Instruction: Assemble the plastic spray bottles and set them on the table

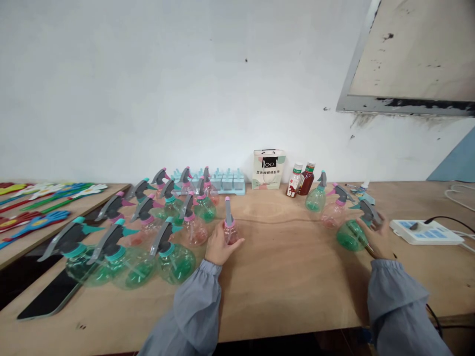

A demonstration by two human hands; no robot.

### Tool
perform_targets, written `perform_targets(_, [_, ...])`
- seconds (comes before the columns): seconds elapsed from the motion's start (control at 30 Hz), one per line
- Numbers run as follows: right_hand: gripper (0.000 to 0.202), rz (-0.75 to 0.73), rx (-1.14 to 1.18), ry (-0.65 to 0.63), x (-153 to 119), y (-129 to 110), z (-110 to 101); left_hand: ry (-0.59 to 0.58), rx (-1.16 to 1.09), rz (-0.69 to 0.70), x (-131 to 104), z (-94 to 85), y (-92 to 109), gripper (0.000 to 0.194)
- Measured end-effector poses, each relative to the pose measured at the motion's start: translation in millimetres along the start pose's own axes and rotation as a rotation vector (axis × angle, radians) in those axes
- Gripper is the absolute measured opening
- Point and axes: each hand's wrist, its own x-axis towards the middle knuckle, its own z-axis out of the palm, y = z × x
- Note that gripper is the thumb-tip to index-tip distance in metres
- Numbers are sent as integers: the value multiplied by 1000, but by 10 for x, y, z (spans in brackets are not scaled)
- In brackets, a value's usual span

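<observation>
My left hand (pixel 219 245) is wrapped around the body of a pink spray bottle (pixel 231 233) with a grey head, upright on the table; its fingers are partly hidden behind the bottle. On the right, my right hand (pixel 379 238) grips a green spray bottle (pixel 349 236) near its grey trigger head, with the bottle slightly tilted. Just behind it are another pink spray bottle (pixel 333 215) and a green spray bottle (pixel 315 199). Several more pink and green spray bottles stand grouped left of my left hand, the nearest a green spray bottle (pixel 177 264).
A phone (pixel 48 295) lies at the front left, partly under bottles. Along the wall stand a light blue mould tray (pixel 233 183), a paper bag (pixel 267 170) and two drink bottles, one dark red (pixel 307 180). A power strip (pixel 426 232) with cables lies right; colourful scissors-like items (pixel 48 220) lie left.
</observation>
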Motion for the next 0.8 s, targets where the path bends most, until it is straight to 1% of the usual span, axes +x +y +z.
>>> perform_targets(0.03, [55, -48, -18, 87, -57, 7, -10, -1, -1, -5, -1, 1, 3, 75])
perform_targets(0.1, [48, -187, -38, 310, -253, -48, 12, -6, -11, -15, -12, 10, 23, 78])
perform_targets(0.13, [44, -263, -30, 379, -392, -114, 54, -8, -21, -17, -24, 20, 42, 79])
perform_targets(0.17, [41, -335, 13, 351, -553, -203, 121, -10, -35, -14, -40, 32, 68, 80])
perform_targets(0.2, [38, -397, 71, 227, -729, -311, 212, -16, -55, -4, -62, 48, 101, 78])
perform_targets(0.23, [34, -448, 107, 48, -913, -433, 325, -28, -78, 12, -89, 66, 140, 73])
perform_targets(0.27, [33, -477, 131, -157, -1095, -562, 456, -48, -102, 31, -121, 87, 184, 68])
perform_targets(0.3, [35, -455, 138, -359, -1268, -690, 597, -77, -126, 54, -158, 110, 231, 63])
perform_targets(0.33, [41, -424, 169, -518, -1427, -811, 743, -111, -150, 80, -197, 135, 280, 61])
perform_targets(0.37, [51, -381, 213, -658, -1566, -922, 885, -144, -171, 108, -236, 162, 331, 61])
perform_targets(0.4, [66, -342, 255, -785, -1684, -1018, 1017, -174, -188, 140, -274, 189, 381, 63])
perform_targets(0.43, [79, -316, 299, -881, -1779, -1100, 1136, -202, -201, 174, -309, 215, 430, 64])
perform_targets(0.47, [87, -293, 347, -950, -1852, -1167, 1237, -232, -210, 213, -342, 239, 477, 66])
perform_targets(0.5, [90, -278, 395, -996, -1905, -1220, 1319, -262, -211, 255, -373, 256, 521, 68])
perform_targets(0.57, [83, -270, 476, -1029, -1960, -1289, 1427, -299, -192, 336, -437, 257, 592, 73])
perform_targets(0.6, [76, -270, 503, -1026, -1968, -1307, 1457, -286, -173, 373, -472, 233, 613, 76])
perform_targets(0.63, [69, -267, 518, -1013, -1967, -1314, 1475, -240, -153, 402, -511, 187, 622, 78])
perform_targets(0.67, [64, -259, 526, -996, -1961, -1314, 1482, -153, -134, 426, -552, 118, 615, 75])
perform_targets(0.7, [59, -243, 531, -978, -1951, -1307, 1482, -25, -114, 448, -593, 27, 590, 71])
perform_targets(0.73, [56, -219, 535, -963, -1940, -1296, 1475, 134, -89, 454, -627, -84, 548, 64])
perform_targets(0.77, [53, -190, 539, -960, -1929, -1283, 1465, 327, -57, 467, -652, -211, 489, 59])
perform_targets(0.8, [51, -162, 539, -977, -1920, -1271, 1454, 535, -4, 465, -664, -348, 418, 60])
